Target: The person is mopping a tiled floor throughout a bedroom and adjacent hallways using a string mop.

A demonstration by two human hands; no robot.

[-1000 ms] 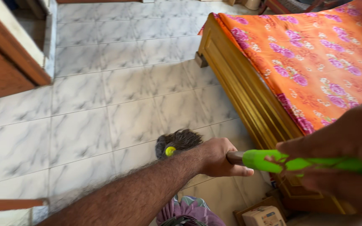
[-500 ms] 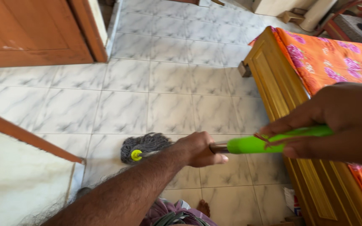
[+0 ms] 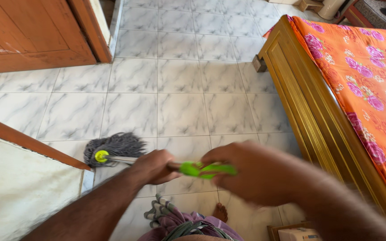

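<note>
I hold a mop with both hands. Its grey string head (image 3: 116, 146) with a yellow-green hub (image 3: 101, 156) rests on the white marble floor tiles (image 3: 182, 111) at lower left. My left hand (image 3: 153, 166) grips the metal shaft just behind the head. Close to the camera and blurred, my right hand (image 3: 253, 172) is closed around the bright green handle grip (image 3: 199, 169). The shaft between my hands is mostly hidden by my fingers.
A wooden bed frame (image 3: 311, 116) with an orange flowered sheet (image 3: 371, 76) runs along the right. A brown wooden door (image 3: 32, 35) stands at upper left. A pale slab with a wooden edge (image 3: 23, 178) fills the lower left. My bare foot (image 3: 220, 211) shows below.
The mop head has slid left across the tiles, toward the wooden-edged slab. Both hands moved left with the handle, and the view shifted so more of the bed shows.
</note>
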